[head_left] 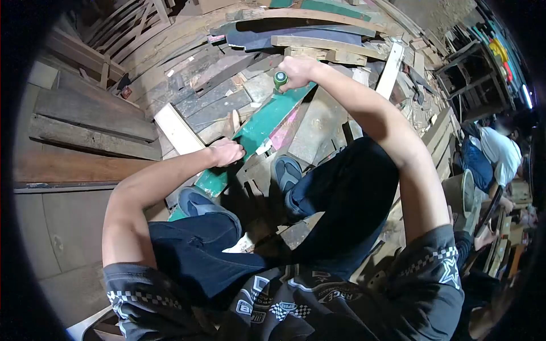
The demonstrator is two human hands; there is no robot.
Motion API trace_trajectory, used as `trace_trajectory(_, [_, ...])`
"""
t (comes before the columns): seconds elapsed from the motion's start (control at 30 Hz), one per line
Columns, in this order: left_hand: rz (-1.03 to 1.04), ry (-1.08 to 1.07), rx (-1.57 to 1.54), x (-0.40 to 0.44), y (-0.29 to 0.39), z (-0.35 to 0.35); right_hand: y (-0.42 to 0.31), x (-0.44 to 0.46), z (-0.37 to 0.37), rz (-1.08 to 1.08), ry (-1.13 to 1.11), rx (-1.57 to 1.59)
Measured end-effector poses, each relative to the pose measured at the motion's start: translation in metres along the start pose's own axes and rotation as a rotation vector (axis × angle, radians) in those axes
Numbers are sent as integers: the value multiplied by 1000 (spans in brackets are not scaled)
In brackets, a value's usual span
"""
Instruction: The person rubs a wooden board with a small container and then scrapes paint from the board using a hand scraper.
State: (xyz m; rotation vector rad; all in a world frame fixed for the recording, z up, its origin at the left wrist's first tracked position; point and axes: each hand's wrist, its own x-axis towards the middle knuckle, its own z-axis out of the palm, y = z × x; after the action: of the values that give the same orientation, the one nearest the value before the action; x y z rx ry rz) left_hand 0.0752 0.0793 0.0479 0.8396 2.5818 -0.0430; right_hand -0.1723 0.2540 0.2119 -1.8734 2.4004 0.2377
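A green-painted board [267, 122] runs diagonally between my two feet and away to the right. My left hand [227, 152] is closed on the board's near part, at its left edge. Farther along, my right hand [298, 71] is wrapped round a tool with a green handle [280, 78], held just above the board's far end. The rest of that tool is hidden by the hand, so its kind does not show. A pink patch [284, 129] shows beside the board's right edge.
Loose planks and wood scraps cover the floor. A pale board [176, 129] lies left of my left hand, and stacked boards [307, 40] lie beyond my right hand. Large planks [91, 116] stand at the left. Another person [497, 153] crouches at the right near a bucket [459, 192].
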Motion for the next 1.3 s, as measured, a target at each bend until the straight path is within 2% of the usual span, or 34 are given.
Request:
trace_trajectory(0.07, [-5, 45, -72, -3, 2, -1, 1, 1, 2, -10, 6, -8])
trace_trajectory(0.2, [-6, -10, -11, 0, 2, -1, -7, -3, -4, 8, -30, -31])
trace_trajectory(0.33, [-7, -7, -1, 1, 2, -2, -2, 9, 4, -23, -20, 77])
trace_trajectory(0.37, [-33, -38, 4, 3, 2, -1, -1, 4, 2, 35, 39, -20])
trace_trajectory(0.63, [-30, -52, 64, 5, 3, -7, 9, -7, -30, 158, 19, 68])
trace_trajectory(0.73, [-2, 41, 10, 1, 5, -13, 53, -5, -17, 55, 178, 359])
trace_trajectory(0.77, [-17, 19, 9, 4, 3, -8, 66, -2, -9, 28, 317, 416])
trace_trajectory(0.8, [-19, 16, 1, 2, 5, -14, 51, -14, -19, 211, 359, 495])
trace_trajectory(0.87, [-14, 15, 11, 8, 2, -7, 45, -9, 14, 15, 726, 850])
trace_trajectory(0.9, [-8, 38, 20, 9, -1, -1, 36, -15, 23, 23, 705, 1076])
trace_trajectory(0.93, [-1, 58, 29, 9, -3, 3, 17, -26, 28, 92, 742, 1105])
trace_trajectory(0.97, [-27, 17, 23, 10, -2, 0, 11, -21, 57, 17, 912, 956])
trace_trajectory(1.0, [-85, -31, -13, 7, 1, -8, 1, -25, 76, 35, 922, 939])
trace_trajectory(1.07, [-145, 31, -129, 8, -5, 4, -28, -27, 108, -13, 932, 687])
trace_trajectory(1.1, [-253, -22, -261, 6, 1, -11, -42, -31, 119, -38, 842, 681])
trace_trajectory(1.13, [-362, -76, -388, 4, 7, -27, -59, -29, 133, -49, 860, 628])
trace_trajectory(1.17, [-460, 12, -536, 13, 0, -1, -71, -28, 145, -109, 837, 627])
trace_trajectory(1.2, [-520, -17, -809, 17, -2, -4, -83, -28, 151, -167, 813, 624])
trace_trajectory(1.27, [-536, 2, -1245, 24, 5, -7, -98, -21, 180, -145, 722, 537])
trace_trajectory(1.3, [-569, -3, -1314, 20, 14, -27, -99, -17, 197, -199, 735, 555])
